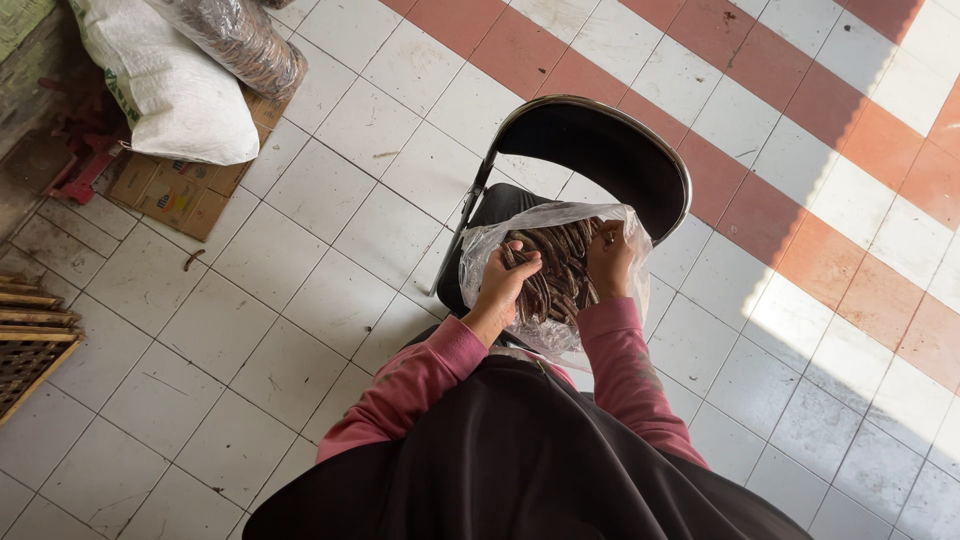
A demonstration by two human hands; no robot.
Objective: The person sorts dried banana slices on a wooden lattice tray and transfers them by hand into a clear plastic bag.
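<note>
A clear plastic bag (480,250) full of long dark brown pods (565,262) rests on the seat of a black folding chair (600,150). My left hand (505,285) is inside the bag's mouth, fingers closed around a few pods. At the bag's right edge, my right hand (608,262) grips the plastic rim and some pods beneath it. Both arms wear pink sleeves over a dark garment.
A white sack (170,90) and a clear bag of brown goods (245,45) lie on flattened cardboard (175,195) at the upper left. A wooden slatted crate (30,340) stands at the left edge. White and orange floor tiles surround the chair.
</note>
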